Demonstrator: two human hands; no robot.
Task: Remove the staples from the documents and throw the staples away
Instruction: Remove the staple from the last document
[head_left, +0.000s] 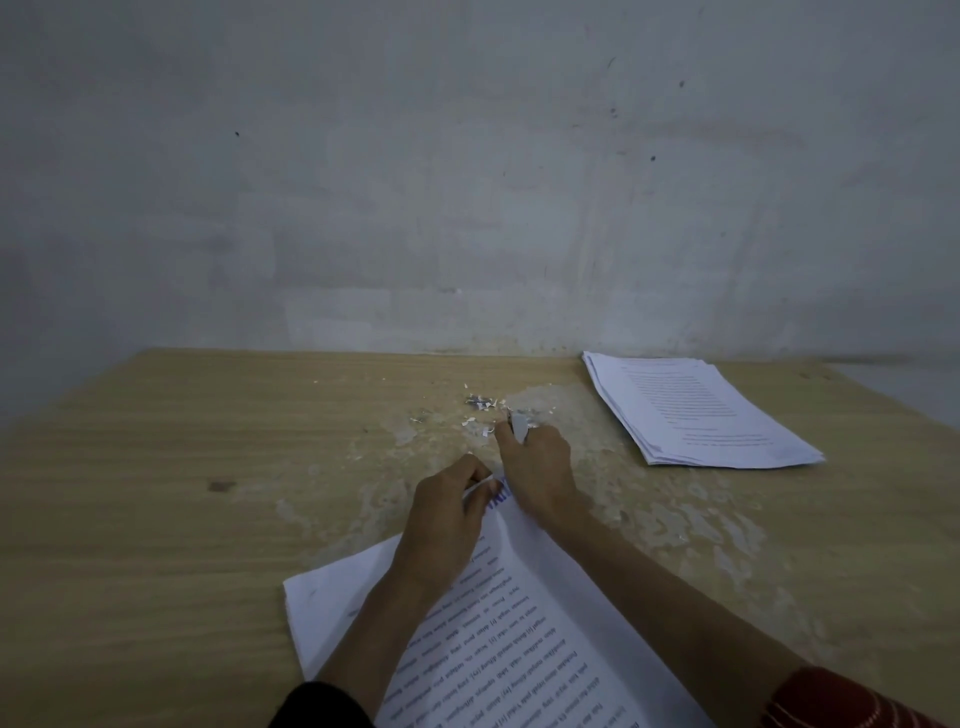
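The document (519, 649) lies on the table (156, 467) close to the person, its long axis running away from them and slightly leftward, to the corner where both hands meet. The left hand (447, 514) pinches that far corner, lifting the top sheet. The right hand (535, 462) reaches past it, fingers curled around a small pale object (519, 428) I cannot identify. The pile of staples and paper scraps (480, 402) sits just beyond the right hand's fingertips, so that hand is nearer. A finished-looking stack (696, 410) rests well apart to the right.
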